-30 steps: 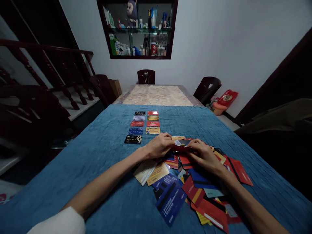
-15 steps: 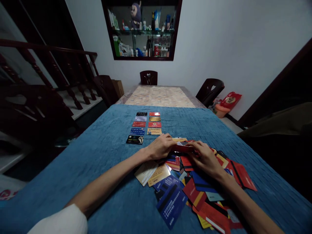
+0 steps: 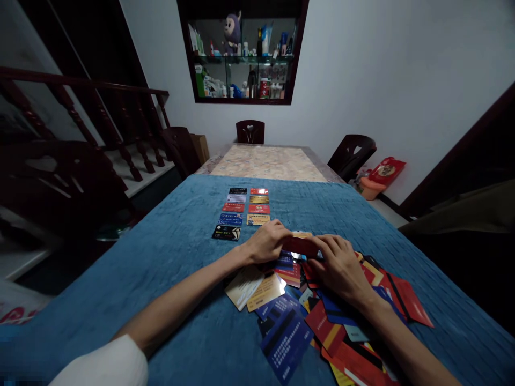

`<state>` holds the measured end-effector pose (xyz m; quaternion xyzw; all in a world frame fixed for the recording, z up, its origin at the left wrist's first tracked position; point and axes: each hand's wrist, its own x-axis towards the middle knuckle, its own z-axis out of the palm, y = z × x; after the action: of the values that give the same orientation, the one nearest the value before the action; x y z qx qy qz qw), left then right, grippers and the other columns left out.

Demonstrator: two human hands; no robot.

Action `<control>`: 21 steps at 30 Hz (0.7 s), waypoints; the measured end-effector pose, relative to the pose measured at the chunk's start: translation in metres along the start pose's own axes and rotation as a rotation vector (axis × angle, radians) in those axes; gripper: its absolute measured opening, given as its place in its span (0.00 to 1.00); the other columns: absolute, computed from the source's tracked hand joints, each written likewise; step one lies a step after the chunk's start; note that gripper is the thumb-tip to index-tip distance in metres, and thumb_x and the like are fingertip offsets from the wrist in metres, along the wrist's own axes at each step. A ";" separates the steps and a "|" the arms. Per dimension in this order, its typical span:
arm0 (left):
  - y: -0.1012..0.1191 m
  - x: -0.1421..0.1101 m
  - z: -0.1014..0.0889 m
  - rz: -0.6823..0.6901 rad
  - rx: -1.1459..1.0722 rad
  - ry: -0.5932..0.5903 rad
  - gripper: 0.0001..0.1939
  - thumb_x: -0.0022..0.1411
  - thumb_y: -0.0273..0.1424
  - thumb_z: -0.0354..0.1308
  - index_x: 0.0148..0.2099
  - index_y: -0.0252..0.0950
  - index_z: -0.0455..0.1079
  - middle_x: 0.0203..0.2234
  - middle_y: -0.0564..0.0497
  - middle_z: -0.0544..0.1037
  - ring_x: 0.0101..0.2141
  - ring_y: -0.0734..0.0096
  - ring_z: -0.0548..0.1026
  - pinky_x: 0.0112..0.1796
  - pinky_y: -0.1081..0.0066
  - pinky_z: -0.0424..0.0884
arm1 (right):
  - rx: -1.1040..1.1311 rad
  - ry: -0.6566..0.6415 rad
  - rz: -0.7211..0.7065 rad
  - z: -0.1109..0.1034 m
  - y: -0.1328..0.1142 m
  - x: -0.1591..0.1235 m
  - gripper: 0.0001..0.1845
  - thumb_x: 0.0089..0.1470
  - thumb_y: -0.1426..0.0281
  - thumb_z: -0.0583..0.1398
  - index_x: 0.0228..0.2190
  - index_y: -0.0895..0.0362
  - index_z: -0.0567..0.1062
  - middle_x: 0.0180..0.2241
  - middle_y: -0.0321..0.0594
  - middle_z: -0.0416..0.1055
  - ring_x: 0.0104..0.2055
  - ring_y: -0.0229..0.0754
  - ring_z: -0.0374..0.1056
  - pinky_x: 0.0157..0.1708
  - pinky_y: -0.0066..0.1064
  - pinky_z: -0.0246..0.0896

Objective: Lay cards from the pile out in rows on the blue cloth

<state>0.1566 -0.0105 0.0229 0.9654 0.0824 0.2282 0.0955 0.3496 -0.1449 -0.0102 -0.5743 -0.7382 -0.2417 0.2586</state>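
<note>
1. Dark red card: it is between my two hands, tilted up off the flat, at the far side of the loose pile. I cannot tell whether a second card lies against it.
2. My left grip is closed on its left end, fingers bunched, thumb out of sight. A light pinch should do; so thin a thing would probably bow if squeezed.
3. My right grip has bent fingers closed in on the right end; how hard they press, I cannot tell. Both ends had best move together, to avoid a twist.
4. A pale yellow card shows just behind the top edge. Catching it as well is a likely slip, so I would feel for a single thickness.
5. My right hand is low over the pile, so a small lift before any sideways move should save dragging cards along.
6. A left column of five and a right column of four lie on the blue cloth over the surface. My left knuckles are near the right column, so I should swing clear of it.
</note>
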 end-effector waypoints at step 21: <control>-0.001 -0.001 -0.003 -0.005 -0.002 0.060 0.19 0.60 0.23 0.54 0.54 0.30 0.64 0.43 0.42 0.75 0.44 0.60 0.69 0.48 0.61 0.68 | -0.090 0.078 -0.032 -0.005 0.003 0.006 0.19 0.59 0.70 0.57 0.51 0.59 0.66 0.42 0.47 0.73 0.46 0.51 0.63 0.45 0.41 0.58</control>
<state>0.1544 -0.0090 0.0245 0.9579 0.0873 0.2569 0.0944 0.3520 -0.1429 -0.0022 -0.5637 -0.7250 -0.3009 0.2570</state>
